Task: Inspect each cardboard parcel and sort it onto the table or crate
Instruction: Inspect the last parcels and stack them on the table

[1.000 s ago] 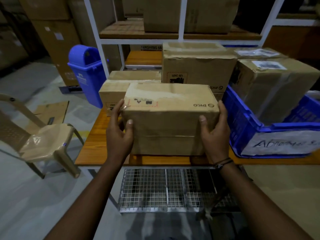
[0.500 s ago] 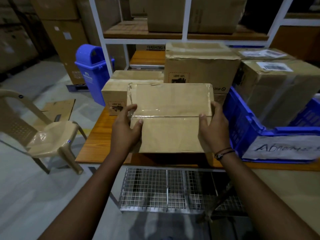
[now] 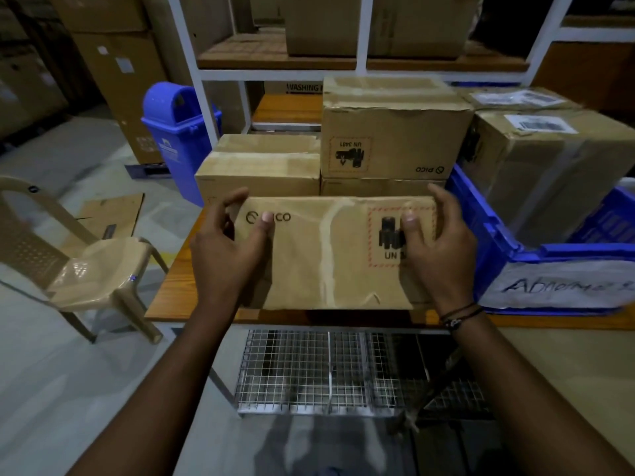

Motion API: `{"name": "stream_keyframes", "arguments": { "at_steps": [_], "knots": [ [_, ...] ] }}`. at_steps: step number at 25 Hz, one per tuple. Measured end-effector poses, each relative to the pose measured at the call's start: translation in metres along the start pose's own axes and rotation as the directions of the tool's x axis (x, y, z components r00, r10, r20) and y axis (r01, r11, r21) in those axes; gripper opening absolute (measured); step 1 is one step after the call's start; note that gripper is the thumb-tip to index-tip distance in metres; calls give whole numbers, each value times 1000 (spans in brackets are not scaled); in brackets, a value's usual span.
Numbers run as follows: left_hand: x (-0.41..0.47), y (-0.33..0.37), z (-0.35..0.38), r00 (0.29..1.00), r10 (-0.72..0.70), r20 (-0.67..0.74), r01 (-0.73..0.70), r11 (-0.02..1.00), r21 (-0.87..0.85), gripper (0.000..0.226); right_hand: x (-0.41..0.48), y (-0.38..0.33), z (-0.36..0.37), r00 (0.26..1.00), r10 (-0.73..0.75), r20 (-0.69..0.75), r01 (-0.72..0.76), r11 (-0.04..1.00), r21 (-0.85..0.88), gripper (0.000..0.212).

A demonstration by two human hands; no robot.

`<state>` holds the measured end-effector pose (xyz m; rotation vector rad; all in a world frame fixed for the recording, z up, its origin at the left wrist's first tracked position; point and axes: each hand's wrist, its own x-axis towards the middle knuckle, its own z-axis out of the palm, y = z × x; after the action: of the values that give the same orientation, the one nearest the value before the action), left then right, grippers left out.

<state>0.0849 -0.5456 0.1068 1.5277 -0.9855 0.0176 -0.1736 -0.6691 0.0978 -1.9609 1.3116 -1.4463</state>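
Observation:
I hold a brown cardboard parcel [image 3: 330, 255] over the near edge of the wooden table [image 3: 165, 300]. Its facing side shows a PICO logo, a red-dashed battery label and a taped seam down the middle. My left hand [image 3: 226, 252] grips its left end, thumb on the logo. My right hand [image 3: 436, 249] grips its right end, thumb on the label. Behind it, more cardboard parcels [image 3: 395, 132] sit stacked on the table. To the right, the blue crate [image 3: 488, 235] with a handwritten label holds large taped parcels [image 3: 549, 166].
A beige plastic chair [image 3: 86, 262] stands at the left. Farther back is a blue bin [image 3: 178, 132]. A wire mesh rack [image 3: 330, 372] lies under the table edge. A white shelf frame [image 3: 364, 73] with more boxes rises behind the table.
I have turned the parcel over in both hands: the plain taped side seen before gave way to the printed side with logo and label. Both hands shifted their grip at the ends.

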Motion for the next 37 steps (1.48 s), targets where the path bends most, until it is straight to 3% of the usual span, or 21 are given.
{"name": "stream_keyframes", "arguments": {
  "at_steps": [4, 6, 8, 10, 12, 13, 15, 18, 20, 22, 24, 27, 29, 31, 34, 37],
  "knots": [
    [5, 4, 3, 999, 18, 42, -19, 1000, 19, 45, 15, -13, -5, 999, 48, -20, -47, 997, 53, 44],
    [9, -2, 6, 998, 20, 62, -25, 996, 90, 49, 18, -11, -5, 992, 112, -56, -97, 970, 222, 32],
    [19, -15, 3, 997, -23, 77, 9, 984, 181, 51, 25, 3, -1, 951, 309, -19, -261, 835, 484, 29],
    [37, -31, -7, 991, -93, 98, 70, 975, 213, 49, 27, 19, 7, 886, 423, 187, -458, 748, 480, 49],
    [55, -44, -17, 979, -148, 138, 120, 974, 192, 50, 20, 31, 20, 748, 477, 461, -649, 672, 357, 85],
    [61, -47, -21, 972, -179, 154, 147, 968, 202, 52, 17, 30, 25, 693, 456, 559, -691, 641, 334, 89],
    [69, -50, -23, 942, -289, 173, 235, 932, 275, 57, 13, 28, 30, 715, 363, 598, -641, 682, 353, 81],
    [66, -43, -15, 850, -392, 351, 290, 906, 309, 71, 19, 17, 17, 862, 284, 420, -439, 832, 339, 75],
    [57, -39, -6, 791, -354, 499, 370, 926, 72, 85, 29, 5, 2, 928, 185, 323, -289, 906, 309, 54],
    [42, -33, 4, 751, -360, 554, 500, 858, -121, 75, 41, -1, -10, 957, 167, 235, -227, 940, 255, 51],
    [35, -29, 13, 717, -427, 551, 582, 802, -136, 48, 48, -8, -15, 960, 218, 176, -265, 911, 315, 52],
    [29, -21, 21, 673, -582, 456, 705, 691, -159, 32, 31, -7, -6, 901, 308, 306, -431, 718, 547, 38],
    [23, -14, 23, 694, -589, 414, 706, 670, -230, 27, 10, 4, 8, 849, 330, 412, -524, 627, 577, 39],
    [13, -10, 23, 769, -496, 403, 620, 730, -286, 31, -6, 14, 20, 828, 343, 445, -548, 666, 507, 43],
    [7, -7, 12, 838, -395, 377, 511, 811, -285, 47, -2, 14, 18, 891, 231, 391, -398, 813, 425, 48],
    [17, 1, -6, 879, -300, 370, 414, 866, -280, 53, 18, 15, 2, 924, 138, 355, -312, 810, 497, 40]
  ]
}}
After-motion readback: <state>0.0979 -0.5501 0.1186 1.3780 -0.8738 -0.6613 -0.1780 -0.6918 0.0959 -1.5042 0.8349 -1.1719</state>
